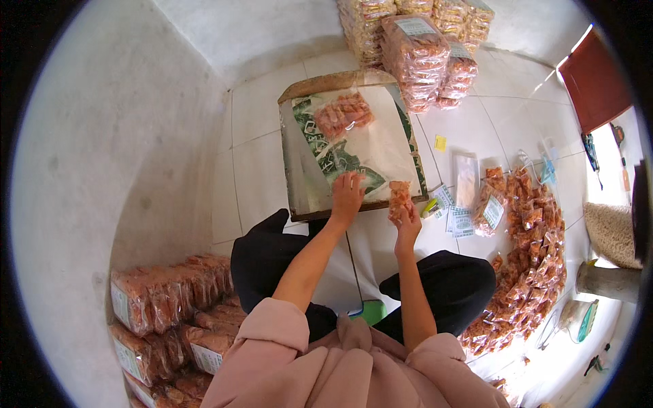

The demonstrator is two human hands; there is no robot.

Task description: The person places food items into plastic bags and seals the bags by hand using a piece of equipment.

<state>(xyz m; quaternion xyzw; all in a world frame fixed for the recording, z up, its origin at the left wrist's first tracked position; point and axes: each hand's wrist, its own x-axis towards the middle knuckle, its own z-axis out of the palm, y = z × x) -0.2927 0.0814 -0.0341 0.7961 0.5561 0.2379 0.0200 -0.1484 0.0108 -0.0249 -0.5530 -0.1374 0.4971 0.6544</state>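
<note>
My right hand [408,222] grips a small clear packet of orange-brown snack pieces [399,194] by its lower end, over the near right edge of a low wooden table [336,80]. Over the near edge, to the left of it, my left hand [348,198] is bent with its fingers a little apart; I see nothing held in it. Beneath it lies a green-and-white printed sheet [380,145] that covers much of the tabletop. Toward the far side of that sheet rests a clear plastic bag [344,115] with several such packets side by side in it.
Loose snack packets [533,255] form a large heap on the tiled floor to my right. Nearby are a labelled full bag [491,209], printed labels [461,222], a yellow-green stapler [431,207] and flat clear bags [465,181]. Filled bags are stacked at left [153,301] and at the back [416,61].
</note>
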